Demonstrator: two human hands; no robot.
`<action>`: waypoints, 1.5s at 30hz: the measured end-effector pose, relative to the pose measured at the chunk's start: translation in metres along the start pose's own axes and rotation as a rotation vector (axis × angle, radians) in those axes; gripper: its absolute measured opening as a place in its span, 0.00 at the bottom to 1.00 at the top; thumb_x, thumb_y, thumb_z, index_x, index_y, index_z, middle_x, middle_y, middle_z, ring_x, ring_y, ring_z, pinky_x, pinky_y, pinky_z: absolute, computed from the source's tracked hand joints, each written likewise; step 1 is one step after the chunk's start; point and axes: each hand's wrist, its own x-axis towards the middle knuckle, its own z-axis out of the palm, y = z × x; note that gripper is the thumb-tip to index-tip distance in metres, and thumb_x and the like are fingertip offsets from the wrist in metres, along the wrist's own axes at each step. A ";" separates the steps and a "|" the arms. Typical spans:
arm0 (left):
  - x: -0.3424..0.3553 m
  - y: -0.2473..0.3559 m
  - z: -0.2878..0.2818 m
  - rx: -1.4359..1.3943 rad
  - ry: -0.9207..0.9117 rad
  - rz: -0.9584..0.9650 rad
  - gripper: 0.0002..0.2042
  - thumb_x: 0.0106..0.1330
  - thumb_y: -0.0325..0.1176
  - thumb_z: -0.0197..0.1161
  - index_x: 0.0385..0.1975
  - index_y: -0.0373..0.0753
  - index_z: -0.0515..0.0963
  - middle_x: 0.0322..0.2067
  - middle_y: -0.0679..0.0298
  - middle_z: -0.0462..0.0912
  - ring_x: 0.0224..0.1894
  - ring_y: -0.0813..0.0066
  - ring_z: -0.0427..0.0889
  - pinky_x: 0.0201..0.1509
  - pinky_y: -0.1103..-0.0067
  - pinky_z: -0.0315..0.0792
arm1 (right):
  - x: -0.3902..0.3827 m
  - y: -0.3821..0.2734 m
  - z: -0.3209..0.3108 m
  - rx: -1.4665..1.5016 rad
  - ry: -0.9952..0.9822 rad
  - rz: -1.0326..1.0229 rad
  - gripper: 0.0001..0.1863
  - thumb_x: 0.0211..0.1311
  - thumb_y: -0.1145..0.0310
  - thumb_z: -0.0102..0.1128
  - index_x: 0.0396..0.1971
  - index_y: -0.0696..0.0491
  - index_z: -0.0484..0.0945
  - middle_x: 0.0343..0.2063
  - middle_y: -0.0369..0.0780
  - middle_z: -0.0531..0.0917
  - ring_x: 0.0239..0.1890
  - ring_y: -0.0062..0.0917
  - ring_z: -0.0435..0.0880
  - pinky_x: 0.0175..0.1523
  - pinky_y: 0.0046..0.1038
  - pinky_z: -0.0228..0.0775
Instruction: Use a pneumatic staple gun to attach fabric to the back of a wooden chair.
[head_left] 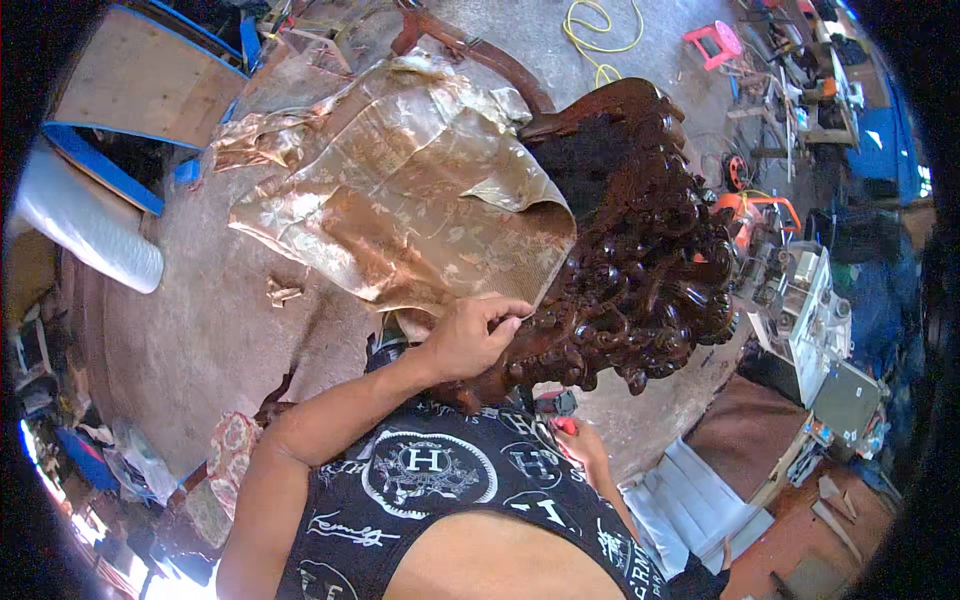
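Note:
My left hand (475, 338) is closed in a pinch on the near edge of a gold patterned fabric (400, 190). The fabric drapes over part of a dark, glossy carved wooden furniture piece (650, 260), and its right edge curls up. Close to my body, lower and to the right, my right hand (588, 447) is closed around a hand tool (556, 403) with a dark head and a red part. My shirt hides some of that hand, and the tool's exact kind is unclear.
A curved wooden piece (490, 55) lies beyond the fabric, near a yellow hose (605, 45) and a pink stool (712, 42). Clear plastic wrap (90, 220) stands at left. A sewing machine (800, 300) and grey folded material (690, 500) are at right.

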 end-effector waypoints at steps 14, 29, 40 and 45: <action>0.006 -0.012 -0.003 0.054 -0.042 0.276 0.11 0.63 0.27 0.58 0.44 0.38 0.81 0.40 0.55 0.82 0.42 0.61 0.82 0.49 0.71 0.74 | 0.030 0.089 -0.001 -0.137 0.092 0.011 0.22 0.49 0.48 0.69 0.40 0.47 0.82 0.26 0.42 0.85 0.32 0.30 0.86 0.40 0.33 0.74; 0.026 -0.048 -0.022 -0.136 -0.332 0.416 0.17 0.62 0.27 0.60 0.52 0.44 0.79 0.32 0.57 0.77 0.38 0.62 0.78 0.46 0.73 0.72 | -0.166 -0.130 0.041 0.617 0.406 0.091 0.13 0.55 0.77 0.66 0.41 0.56 0.77 0.23 0.32 0.78 0.19 0.14 0.72 0.24 0.21 0.63; 0.011 -0.052 -0.014 -0.174 -0.211 0.459 0.20 0.62 0.28 0.59 0.55 0.38 0.75 0.36 0.54 0.76 0.43 0.56 0.75 0.51 0.66 0.68 | -0.266 -0.339 -0.070 -0.277 0.556 0.000 0.22 0.48 0.68 0.69 0.46 0.51 0.79 0.42 0.41 0.83 0.46 0.39 0.81 0.52 0.38 0.71; 0.012 -0.061 -0.002 -0.177 -0.119 0.494 0.19 0.61 0.29 0.58 0.53 0.38 0.76 0.36 0.53 0.76 0.42 0.54 0.75 0.50 0.65 0.68 | -0.217 -0.458 -0.081 -0.771 0.445 -0.024 0.21 0.51 0.64 0.68 0.45 0.54 0.78 0.31 0.46 0.84 0.33 0.40 0.84 0.42 0.38 0.74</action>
